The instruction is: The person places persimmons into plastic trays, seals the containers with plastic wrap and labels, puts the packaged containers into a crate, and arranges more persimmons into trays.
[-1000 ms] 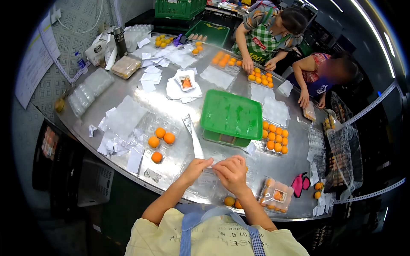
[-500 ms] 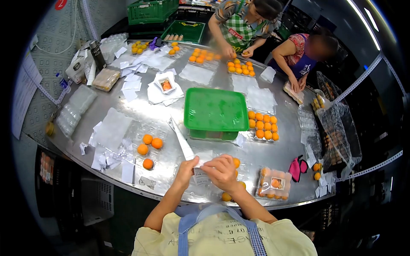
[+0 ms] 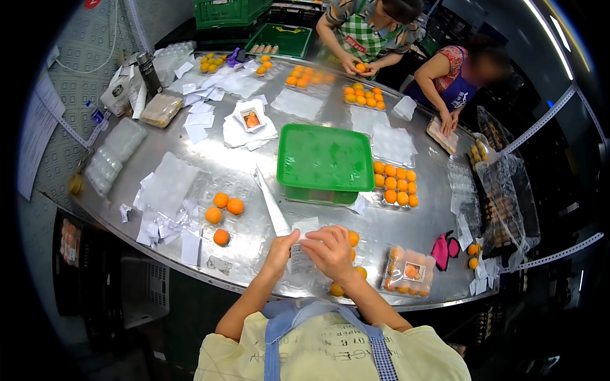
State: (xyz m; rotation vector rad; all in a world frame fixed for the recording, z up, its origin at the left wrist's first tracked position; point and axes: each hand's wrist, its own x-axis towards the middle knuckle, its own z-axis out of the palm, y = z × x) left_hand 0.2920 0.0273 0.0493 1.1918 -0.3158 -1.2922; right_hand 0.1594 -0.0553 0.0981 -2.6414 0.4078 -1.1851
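A long narrow strip of white paper [image 3: 273, 206] runs from between my hands up and left over the metal table. My left hand [image 3: 279, 249] is closed on its lower end, thumb on top. My right hand [image 3: 328, 249] is closed beside it, fingertips at the same white paper. Beneath and around my hands lie clear plastic packaging and a pale printed sheet. Several oranges [image 3: 354, 239] show just right of my right hand, partly hidden by it. Four more oranges [image 3: 221, 200] sit in a clear tray to the left.
A green-lidded box [image 3: 325, 157] stands mid-table, with a full orange tray [image 3: 395, 185] beside it. A labelled pack [image 3: 407, 271] is at right, near a pink item [image 3: 445, 250]. Paper scraps [image 3: 165, 225] lie left. Two co-workers handle fruit and a pack at the far side.
The view has shifted, moving the table's contents left in the frame. My hands stay together at the paper. One co-worker's hands have drawn back from the tray, holding an orange.
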